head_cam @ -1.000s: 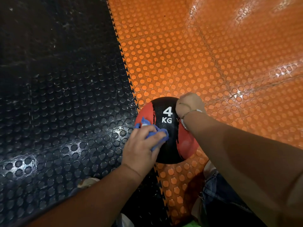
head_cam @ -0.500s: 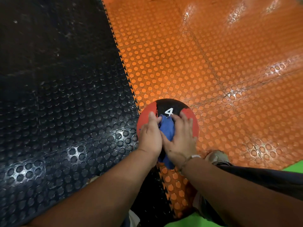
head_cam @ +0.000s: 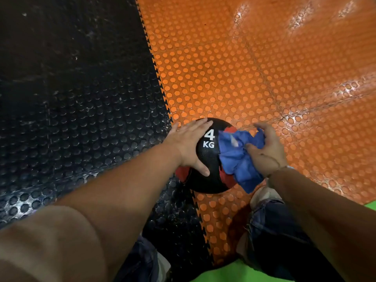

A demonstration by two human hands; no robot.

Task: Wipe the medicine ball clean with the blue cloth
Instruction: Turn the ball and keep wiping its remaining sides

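Observation:
A black and red medicine ball (head_cam: 209, 171) marked "4 KG" sits on the floor where the black and orange mats meet. My left hand (head_cam: 190, 145) lies flat on the ball's left side, fingers straight, thumb low on the front. My right hand (head_cam: 266, 149) grips the crumpled blue cloth (head_cam: 238, 157) against the ball's right side. The cloth hangs down over the red panel and hides part of it.
Studded black rubber mat (head_cam: 71, 108) covers the left, studded orange mat (head_cam: 264, 68) the right, joined by an interlocking seam. My knees in dark jeans (head_cam: 274, 231) are just below the ball. A green mat edge (head_cam: 370, 204) shows at lower right.
The cloth has passed from my left hand to my right. My left hand moved to the ball's left side and lies flat; my right carried the cloth to the ball's right side.

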